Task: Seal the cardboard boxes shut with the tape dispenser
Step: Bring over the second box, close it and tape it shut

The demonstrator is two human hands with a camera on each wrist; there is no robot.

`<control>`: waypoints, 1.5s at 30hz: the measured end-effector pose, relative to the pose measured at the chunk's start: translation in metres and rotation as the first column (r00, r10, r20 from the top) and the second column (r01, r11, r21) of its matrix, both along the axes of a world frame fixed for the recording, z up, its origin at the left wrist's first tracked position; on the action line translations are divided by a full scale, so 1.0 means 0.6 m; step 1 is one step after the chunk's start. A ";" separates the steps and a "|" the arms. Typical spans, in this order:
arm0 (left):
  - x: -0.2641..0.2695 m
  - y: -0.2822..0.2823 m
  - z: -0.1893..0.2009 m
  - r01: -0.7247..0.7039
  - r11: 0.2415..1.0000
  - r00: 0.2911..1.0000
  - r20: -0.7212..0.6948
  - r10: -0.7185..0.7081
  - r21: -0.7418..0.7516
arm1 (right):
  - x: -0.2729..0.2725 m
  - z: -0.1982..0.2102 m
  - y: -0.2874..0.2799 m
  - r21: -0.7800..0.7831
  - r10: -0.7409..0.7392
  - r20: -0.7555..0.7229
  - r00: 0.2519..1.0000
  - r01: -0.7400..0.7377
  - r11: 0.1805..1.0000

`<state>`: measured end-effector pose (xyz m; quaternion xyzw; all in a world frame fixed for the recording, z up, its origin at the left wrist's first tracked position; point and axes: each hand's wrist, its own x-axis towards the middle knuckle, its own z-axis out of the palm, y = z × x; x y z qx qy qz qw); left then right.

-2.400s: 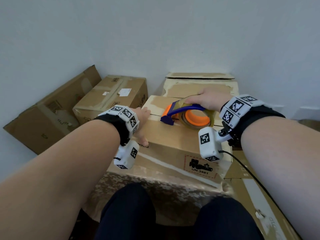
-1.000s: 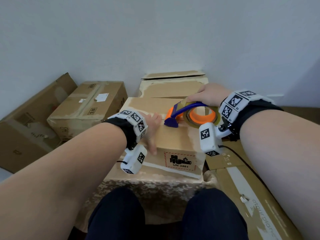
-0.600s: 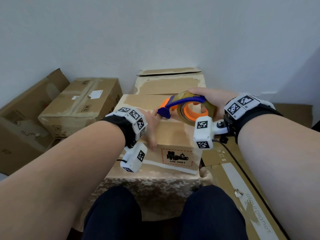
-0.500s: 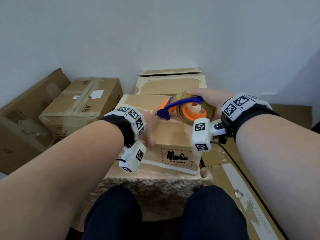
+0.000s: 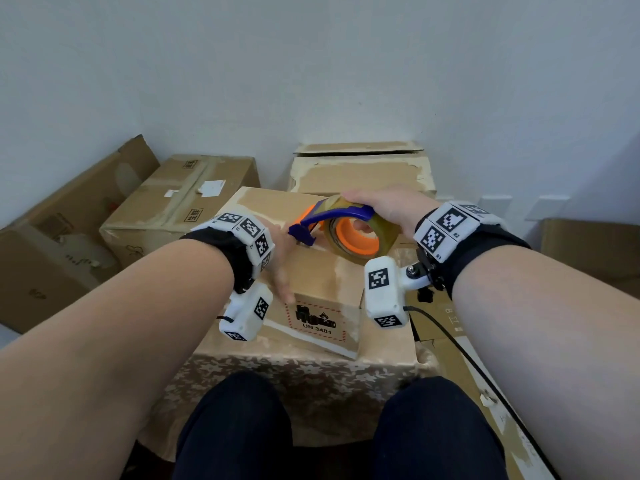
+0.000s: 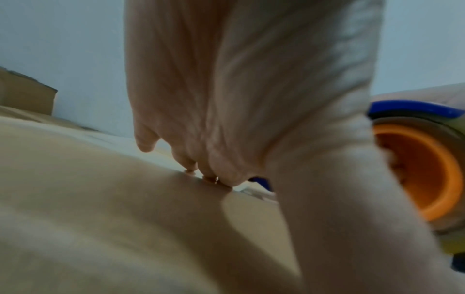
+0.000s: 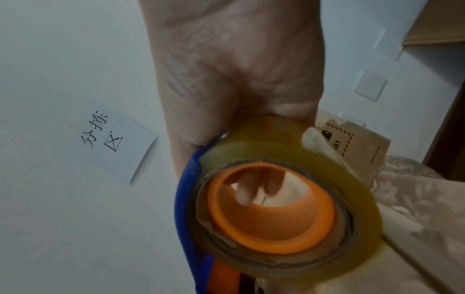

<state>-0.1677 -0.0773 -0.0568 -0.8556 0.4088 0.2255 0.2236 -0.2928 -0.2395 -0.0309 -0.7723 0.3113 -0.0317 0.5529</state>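
Cardboard of the box (image 5: 313,271) on the cloth-covered table (image 5: 311,386) looked stiff yet light, so the left hand (image 5: 282,263) lay flat with straight fingers pressing its top, which only the left wrist view showed plainly. Right of it, the right hand (image 5: 388,209) curled around the tape dispenser (image 5: 346,230), tilted just above the box. That seemed a sound hold on a light, hard tool; the right wrist view alone showed fingers (image 7: 254,187) through its orange core.

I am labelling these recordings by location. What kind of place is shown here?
Probably a packing or sorting corner of a plain room. Several worn cardboard boxes stand against a bare white wall, and a paper note with handwritten Chinese characters is stuck on it. The right hand holds a tape dispenser.
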 end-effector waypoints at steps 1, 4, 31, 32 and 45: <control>0.003 -0.001 -0.003 -0.007 1.000 1.000 -0.008 0.007 -0.005 | -0.002 -0.002 0.001 0.012 -0.012 0.018 1.000 0.012 1.000; -0.010 0.000 0.011 0.014 1.000 1.000 -0.023 -0.013 0.011 | -0.009 -0.006 -0.005 -0.030 -0.036 0.040 0.999 0.038 0.999; -0.046 -0.026 -0.028 -0.133 0.930 0.981 -0.181 0.073 -0.343 | -0.038 -0.010 -0.051 -0.264 0.080 -0.054 0.995 -0.092 0.960; -0.046 -0.026 -0.030 -0.146 0.925 0.979 -0.186 0.084 -0.351 | -0.037 -0.012 -0.050 -0.253 0.076 -0.046 0.996 -0.085 0.964; -0.043 -0.028 -0.038 -0.107 0.963 0.986 -0.150 0.070 -0.249 | -0.073 -0.005 -0.081 -0.291 0.110 -0.077 0.991 -0.128 0.948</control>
